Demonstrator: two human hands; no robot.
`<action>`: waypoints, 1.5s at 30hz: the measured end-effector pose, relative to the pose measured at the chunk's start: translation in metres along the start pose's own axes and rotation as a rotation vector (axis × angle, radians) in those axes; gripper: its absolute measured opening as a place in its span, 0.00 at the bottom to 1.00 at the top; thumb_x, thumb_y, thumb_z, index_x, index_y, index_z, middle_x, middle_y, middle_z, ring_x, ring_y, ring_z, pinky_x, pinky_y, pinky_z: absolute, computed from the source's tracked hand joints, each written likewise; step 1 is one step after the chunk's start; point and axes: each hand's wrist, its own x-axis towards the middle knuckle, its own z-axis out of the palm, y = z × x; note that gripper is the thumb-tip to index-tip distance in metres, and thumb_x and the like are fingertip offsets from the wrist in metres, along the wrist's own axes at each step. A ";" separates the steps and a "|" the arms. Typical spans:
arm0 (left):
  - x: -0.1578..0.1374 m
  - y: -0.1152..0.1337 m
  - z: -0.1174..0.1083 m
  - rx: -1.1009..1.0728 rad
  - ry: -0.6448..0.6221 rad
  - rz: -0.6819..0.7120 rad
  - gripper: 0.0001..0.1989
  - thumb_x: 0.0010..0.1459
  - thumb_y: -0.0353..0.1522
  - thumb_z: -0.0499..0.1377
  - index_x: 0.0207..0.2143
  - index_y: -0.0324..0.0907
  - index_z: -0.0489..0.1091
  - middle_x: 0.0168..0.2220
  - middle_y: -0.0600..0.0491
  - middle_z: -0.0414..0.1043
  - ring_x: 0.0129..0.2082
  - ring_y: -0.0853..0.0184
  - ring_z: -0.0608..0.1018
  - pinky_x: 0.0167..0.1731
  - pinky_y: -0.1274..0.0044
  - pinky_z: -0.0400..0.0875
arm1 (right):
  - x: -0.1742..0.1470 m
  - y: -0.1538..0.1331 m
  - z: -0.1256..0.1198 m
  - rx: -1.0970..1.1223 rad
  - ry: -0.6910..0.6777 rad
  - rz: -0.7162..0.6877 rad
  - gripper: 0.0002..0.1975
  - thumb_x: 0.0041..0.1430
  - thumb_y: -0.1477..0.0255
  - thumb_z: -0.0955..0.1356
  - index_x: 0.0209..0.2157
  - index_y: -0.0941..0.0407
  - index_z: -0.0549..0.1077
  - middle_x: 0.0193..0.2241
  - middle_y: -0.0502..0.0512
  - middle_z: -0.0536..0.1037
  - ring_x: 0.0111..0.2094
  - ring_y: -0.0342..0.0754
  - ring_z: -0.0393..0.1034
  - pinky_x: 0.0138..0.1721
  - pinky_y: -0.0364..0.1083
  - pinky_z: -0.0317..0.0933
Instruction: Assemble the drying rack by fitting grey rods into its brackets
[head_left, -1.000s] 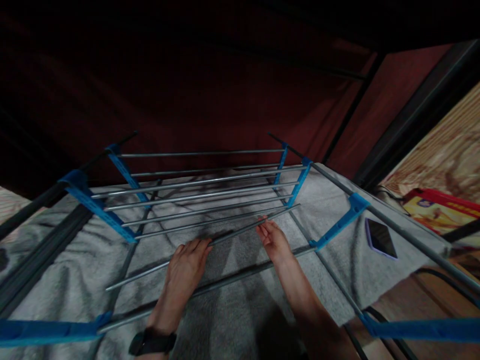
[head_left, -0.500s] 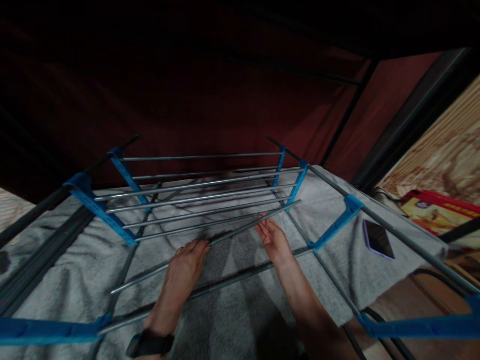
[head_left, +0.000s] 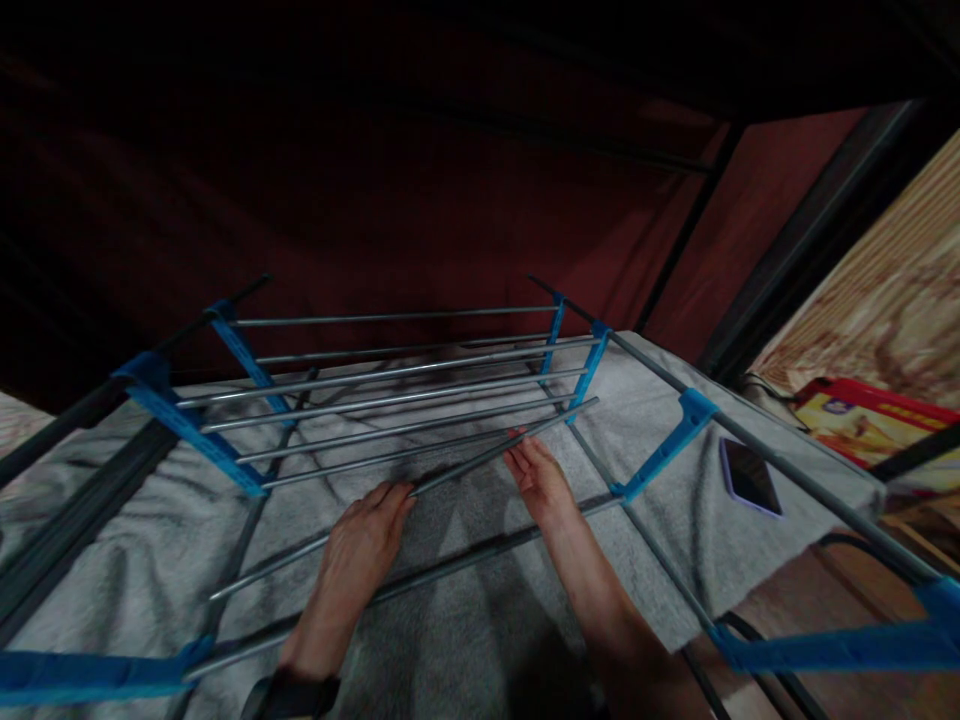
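A loose grey metal rod [head_left: 465,466] slants across the middle of the rack, its left end lower and nearer to me. My left hand [head_left: 366,535] is wrapped over it left of its middle. Under the rod's right part, my right hand [head_left: 538,475] touches it with fingertips, the palm turned up and the fingers stretched. Just beyond, several metal rods [head_left: 405,400] run between blue plastic brackets [head_left: 191,425] on the rack's two sides. A nearer rod [head_left: 457,556] passes beneath my forearms, with its right end at another blue bracket [head_left: 664,450].
Grey cloth [head_left: 135,560] lies beneath the rack. To the right rests a phone [head_left: 750,475], and farther out a red and yellow box [head_left: 870,425]. Side poles [head_left: 810,480] of the rack run along the right. Dark red panelling [head_left: 420,220] stands behind.
The view has shifted slightly, so the rack appears a little farther left. Both hands keep their places on the slanting rod.
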 end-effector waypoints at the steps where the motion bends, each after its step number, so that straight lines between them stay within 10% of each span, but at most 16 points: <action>1: 0.000 0.001 0.000 0.018 0.007 0.003 0.19 0.68 0.39 0.44 0.47 0.43 0.71 0.43 0.49 0.77 0.39 0.60 0.79 0.42 0.69 0.72 | 0.000 0.001 -0.001 0.001 0.005 -0.001 0.06 0.51 0.71 0.73 0.33 0.49 0.77 0.37 0.48 0.82 0.42 0.45 0.77 0.44 0.46 0.72; 26: 0.000 -0.024 -0.020 0.026 -0.002 -0.093 0.16 0.63 0.37 0.48 0.44 0.45 0.72 0.41 0.47 0.78 0.38 0.58 0.78 0.42 0.67 0.68 | 0.004 -0.001 -0.005 -0.006 0.131 0.047 0.06 0.52 0.76 0.74 0.27 0.55 0.73 0.29 0.51 0.81 0.32 0.44 0.77 0.38 0.43 0.73; 34: -0.017 -0.030 -0.047 0.272 0.250 -0.438 0.16 0.62 0.32 0.47 0.42 0.39 0.72 0.41 0.39 0.74 0.50 0.46 0.72 0.54 0.47 0.55 | 0.012 -0.020 -0.018 0.065 0.197 0.036 0.06 0.55 0.79 0.71 0.28 0.55 0.73 0.26 0.49 0.80 0.30 0.42 0.76 0.39 0.43 0.74; 45: 0.000 -0.062 -0.033 -1.332 0.645 -0.904 0.18 0.44 0.30 0.61 0.39 0.48 0.63 0.27 0.60 0.73 0.26 0.69 0.76 0.29 0.75 0.72 | 0.001 -0.009 0.007 0.056 0.101 0.036 0.08 0.53 0.81 0.71 0.25 0.55 0.72 0.29 0.51 0.81 0.33 0.43 0.77 0.41 0.44 0.73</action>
